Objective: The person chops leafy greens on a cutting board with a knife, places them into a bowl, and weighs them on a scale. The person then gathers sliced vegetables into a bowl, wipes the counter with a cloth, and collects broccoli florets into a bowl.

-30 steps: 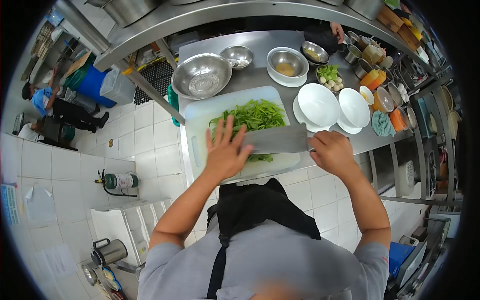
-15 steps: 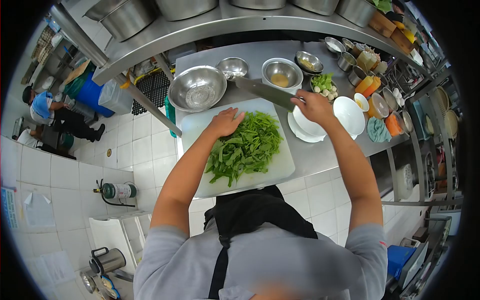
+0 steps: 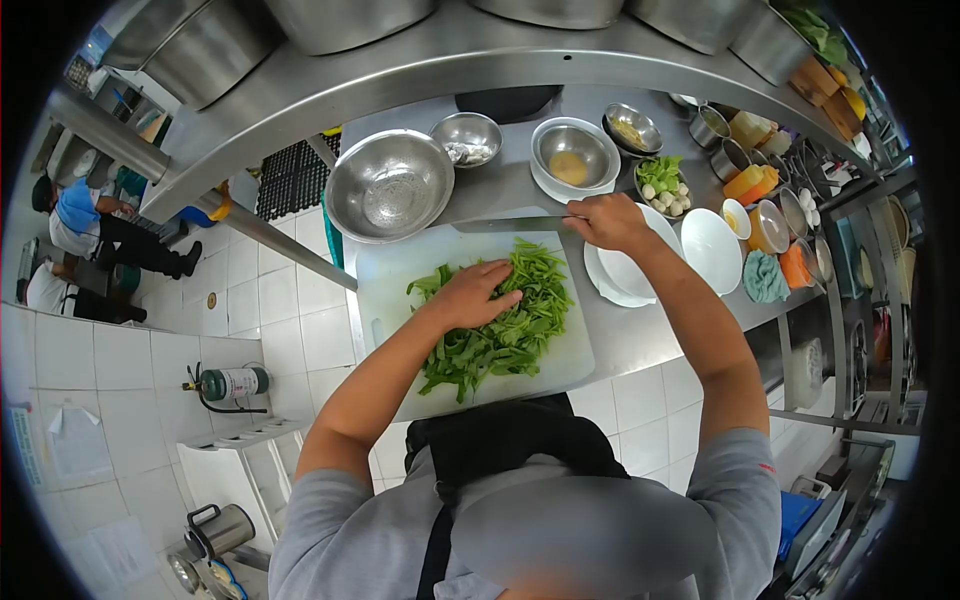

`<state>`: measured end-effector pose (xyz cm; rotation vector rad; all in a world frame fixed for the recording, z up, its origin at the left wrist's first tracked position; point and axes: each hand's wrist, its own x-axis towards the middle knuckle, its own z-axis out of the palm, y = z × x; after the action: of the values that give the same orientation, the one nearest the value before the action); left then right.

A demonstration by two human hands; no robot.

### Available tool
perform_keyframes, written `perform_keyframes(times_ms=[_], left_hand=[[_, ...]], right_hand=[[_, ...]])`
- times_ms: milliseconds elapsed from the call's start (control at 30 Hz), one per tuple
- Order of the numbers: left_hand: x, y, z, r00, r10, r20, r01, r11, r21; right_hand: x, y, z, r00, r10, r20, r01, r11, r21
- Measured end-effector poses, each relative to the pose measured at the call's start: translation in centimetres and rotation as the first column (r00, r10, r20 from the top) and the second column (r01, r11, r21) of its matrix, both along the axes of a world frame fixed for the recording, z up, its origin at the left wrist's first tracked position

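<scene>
My left hand point(image 3: 476, 295) lies with spread fingers on a heap of chopped leafy greens point(image 3: 490, 350). The greens cover the middle of a white cutting board point(image 3: 392, 265). In my right hand point(image 3: 608, 222) is the handle of a large kitchen knife point(image 3: 512, 225). Its blade points left, low along the board's far edge, beyond the greens. A wide steel bowl point(image 3: 390, 188) stands just past the board's far left corner, and a smaller steel bowl point(image 3: 468, 140) is beside it.
Stacked white bowls point(image 3: 625, 268) sit right of the board. Behind are a steel bowl with yellowish contents point(image 3: 575, 155) and a bowl of leaves and pale round pieces point(image 3: 663, 185). A steel shelf point(image 3: 420, 50) spans overhead. Two people point(image 3: 100, 225) are at far left.
My left hand has slid right and nearer onto the middle of the greens. The knife has come down and swung level at the board's far edge. The view has shifted a little.
</scene>
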<state>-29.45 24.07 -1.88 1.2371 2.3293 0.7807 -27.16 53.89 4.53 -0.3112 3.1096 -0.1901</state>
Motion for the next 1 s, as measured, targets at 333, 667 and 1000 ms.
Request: perform_keyframes(times_ms=[333, 667, 1000], left_hand=[[0.5, 0.0, 0.8, 0.998, -0.063, 0.021, 0.063, 0.998, -0.02], [1.8, 0.6, 1.4, 0.996, -0.032, -0.08, 0.031, 0.999, -0.017], [0.7, 1.6, 1.3, 0.99, -0.029, -0.14, 0.022, 0.998, -0.051]], right_hand=[[-3.9, 0.0, -3.0, 0.988, 0.145, -0.049, -0.149, 0.984, -0.098], [-2.4, -1.7, -3.0, 0.968, 0.247, -0.054, -0.248, 0.969, -0.018], [-6.1, -0.8, -2.5, 0.985, 0.092, 0.146, -0.08, 0.993, -0.086]])
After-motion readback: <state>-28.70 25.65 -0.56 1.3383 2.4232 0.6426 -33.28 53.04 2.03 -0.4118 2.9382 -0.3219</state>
